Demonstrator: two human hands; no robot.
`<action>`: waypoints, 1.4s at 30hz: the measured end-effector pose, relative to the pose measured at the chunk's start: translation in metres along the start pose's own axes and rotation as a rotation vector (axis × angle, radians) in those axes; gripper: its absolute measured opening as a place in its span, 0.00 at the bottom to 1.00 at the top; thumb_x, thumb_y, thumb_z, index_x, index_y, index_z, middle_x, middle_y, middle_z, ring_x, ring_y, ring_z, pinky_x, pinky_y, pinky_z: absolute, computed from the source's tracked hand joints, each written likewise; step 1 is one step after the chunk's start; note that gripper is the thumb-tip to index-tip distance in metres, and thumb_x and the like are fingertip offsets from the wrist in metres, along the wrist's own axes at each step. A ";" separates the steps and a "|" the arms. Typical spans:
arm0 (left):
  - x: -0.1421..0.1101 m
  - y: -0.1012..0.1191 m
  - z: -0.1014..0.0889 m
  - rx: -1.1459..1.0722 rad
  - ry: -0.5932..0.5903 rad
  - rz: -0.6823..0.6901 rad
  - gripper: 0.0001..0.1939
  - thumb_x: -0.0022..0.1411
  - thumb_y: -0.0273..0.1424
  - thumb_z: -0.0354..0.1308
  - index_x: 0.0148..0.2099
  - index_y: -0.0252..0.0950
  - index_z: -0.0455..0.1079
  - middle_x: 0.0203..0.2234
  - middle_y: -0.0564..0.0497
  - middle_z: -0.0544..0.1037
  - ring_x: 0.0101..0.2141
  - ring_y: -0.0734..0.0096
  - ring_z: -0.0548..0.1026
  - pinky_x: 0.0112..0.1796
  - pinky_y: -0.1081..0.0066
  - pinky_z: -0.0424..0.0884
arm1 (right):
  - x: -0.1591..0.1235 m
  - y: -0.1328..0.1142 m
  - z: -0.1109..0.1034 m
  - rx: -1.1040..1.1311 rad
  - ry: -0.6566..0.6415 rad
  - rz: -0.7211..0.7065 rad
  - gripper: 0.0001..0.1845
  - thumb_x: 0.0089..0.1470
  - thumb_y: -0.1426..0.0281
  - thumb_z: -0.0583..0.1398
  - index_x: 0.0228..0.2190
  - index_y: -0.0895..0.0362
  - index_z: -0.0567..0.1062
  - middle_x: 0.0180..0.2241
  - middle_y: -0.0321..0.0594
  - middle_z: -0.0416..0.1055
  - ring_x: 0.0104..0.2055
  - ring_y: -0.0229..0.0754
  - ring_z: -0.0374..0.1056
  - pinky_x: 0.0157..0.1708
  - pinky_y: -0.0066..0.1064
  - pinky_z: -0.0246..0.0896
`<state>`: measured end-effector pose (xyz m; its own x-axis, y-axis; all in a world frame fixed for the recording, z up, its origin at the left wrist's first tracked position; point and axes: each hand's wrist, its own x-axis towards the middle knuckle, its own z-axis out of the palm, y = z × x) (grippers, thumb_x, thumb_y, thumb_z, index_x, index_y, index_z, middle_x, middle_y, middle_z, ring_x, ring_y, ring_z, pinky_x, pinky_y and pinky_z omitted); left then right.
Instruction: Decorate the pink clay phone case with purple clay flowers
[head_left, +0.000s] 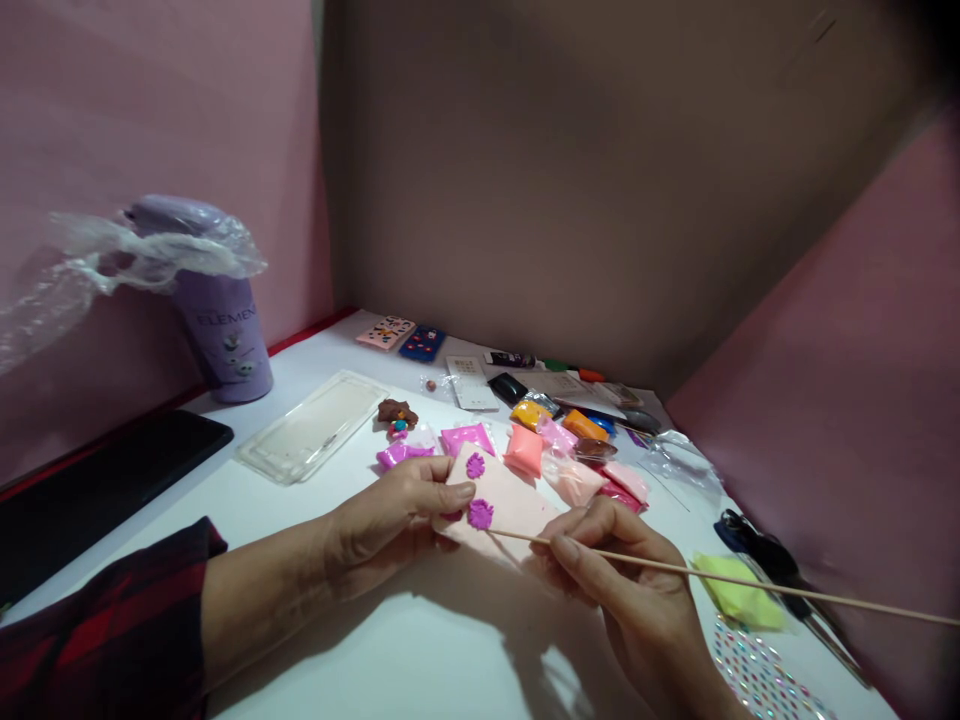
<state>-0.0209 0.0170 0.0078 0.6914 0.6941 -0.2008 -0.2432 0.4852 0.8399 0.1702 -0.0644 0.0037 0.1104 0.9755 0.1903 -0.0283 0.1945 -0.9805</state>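
My left hand (409,505) pinches the left edge of a flat, pale pink piece (517,505), thumb on top, above the white table. Two magenta clay flowers, an upper one (475,465) and a lower one (481,514), sit on its left part. In my right hand (622,560) is a long thin wooden stick (750,582), held between thumb and fingers like a pen. Its tip lies just beside the lower flower, on or very close to the pale surface. My right fingers hide the piece's right end.
Several coloured clay packets, among them a coral one (524,450), lie beyond my hands. A clear plastic case (315,425), a purple tumbler (225,330) and a black phone-like slab (120,490) stand left. Scissors (780,560), a yellow packet (739,592) and a gem sheet (761,670) lie right.
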 end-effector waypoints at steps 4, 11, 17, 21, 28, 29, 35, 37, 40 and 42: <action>-0.001 0.000 0.001 0.010 0.006 0.008 0.10 0.53 0.31 0.62 0.34 0.30 0.67 0.24 0.52 0.67 0.23 0.80 0.62 0.24 0.79 0.56 | -0.001 0.001 0.002 0.056 0.020 0.020 0.11 0.48 0.69 0.65 0.20 0.57 0.70 0.22 0.34 0.71 0.22 0.33 0.62 0.21 0.24 0.55; 0.000 0.001 0.000 0.021 0.000 0.001 0.10 0.54 0.31 0.61 0.35 0.30 0.68 0.25 0.51 0.67 0.24 0.80 0.62 0.24 0.78 0.56 | 0.001 0.002 0.003 0.080 0.017 0.030 0.10 0.48 0.69 0.65 0.20 0.57 0.71 0.23 0.36 0.72 0.21 0.33 0.61 0.20 0.24 0.54; 0.000 0.001 0.000 0.009 -0.006 0.004 0.11 0.53 0.31 0.62 0.36 0.29 0.68 0.25 0.51 0.67 0.24 0.80 0.62 0.24 0.78 0.56 | 0.000 -0.001 0.005 0.061 0.028 0.033 0.10 0.47 0.68 0.66 0.20 0.57 0.71 0.23 0.36 0.71 0.21 0.34 0.61 0.20 0.25 0.54; 0.000 0.000 0.000 0.010 0.000 0.008 0.12 0.52 0.32 0.63 0.35 0.30 0.68 0.25 0.51 0.68 0.24 0.79 0.63 0.24 0.78 0.56 | 0.001 0.001 0.005 0.087 0.027 0.021 0.09 0.47 0.69 0.66 0.21 0.57 0.72 0.22 0.35 0.70 0.20 0.33 0.60 0.19 0.25 0.53; -0.001 0.000 -0.001 0.012 -0.002 0.005 0.12 0.52 0.32 0.63 0.36 0.30 0.69 0.26 0.51 0.69 0.24 0.79 0.64 0.25 0.77 0.56 | 0.001 0.000 0.006 0.130 0.029 0.043 0.10 0.48 0.69 0.66 0.21 0.58 0.71 0.23 0.36 0.71 0.19 0.32 0.59 0.18 0.24 0.50; -0.001 0.000 -0.001 0.012 -0.002 0.004 0.12 0.52 0.32 0.63 0.36 0.30 0.69 0.26 0.51 0.69 0.24 0.79 0.64 0.25 0.77 0.56 | 0.001 -0.001 0.006 0.138 0.030 0.041 0.10 0.47 0.69 0.66 0.21 0.58 0.71 0.23 0.36 0.72 0.19 0.32 0.59 0.18 0.24 0.51; 0.000 -0.001 -0.002 0.006 0.006 0.009 0.11 0.53 0.31 0.62 0.36 0.29 0.69 0.25 0.52 0.68 0.24 0.80 0.63 0.24 0.78 0.56 | 0.002 0.001 0.002 0.113 0.001 0.035 0.10 0.47 0.68 0.66 0.20 0.58 0.72 0.24 0.37 0.72 0.20 0.33 0.61 0.18 0.25 0.52; 0.000 -0.001 -0.002 0.004 0.004 0.004 0.11 0.53 0.31 0.62 0.36 0.29 0.69 0.25 0.51 0.68 0.24 0.80 0.63 0.25 0.78 0.56 | 0.002 0.001 0.002 0.108 0.000 0.034 0.10 0.47 0.68 0.66 0.20 0.57 0.72 0.24 0.37 0.72 0.20 0.34 0.61 0.18 0.25 0.52; 0.000 0.000 -0.001 0.007 -0.005 0.005 0.11 0.52 0.31 0.63 0.36 0.29 0.69 0.25 0.51 0.69 0.24 0.79 0.63 0.25 0.77 0.56 | 0.002 0.001 0.004 0.127 0.008 0.028 0.11 0.46 0.68 0.66 0.20 0.57 0.71 0.25 0.37 0.72 0.20 0.33 0.60 0.18 0.25 0.51; -0.001 0.000 -0.001 0.012 -0.006 0.008 0.10 0.52 0.31 0.63 0.34 0.29 0.69 0.25 0.51 0.68 0.24 0.79 0.63 0.25 0.77 0.56 | 0.002 0.001 0.005 0.127 0.015 0.029 0.11 0.47 0.69 0.66 0.20 0.57 0.70 0.23 0.36 0.72 0.19 0.33 0.59 0.18 0.25 0.51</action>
<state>-0.0223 0.0173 0.0075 0.6933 0.6948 -0.1912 -0.2408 0.4735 0.8473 0.1655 -0.0617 0.0037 0.1228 0.9794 0.1604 -0.1568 0.1788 -0.9713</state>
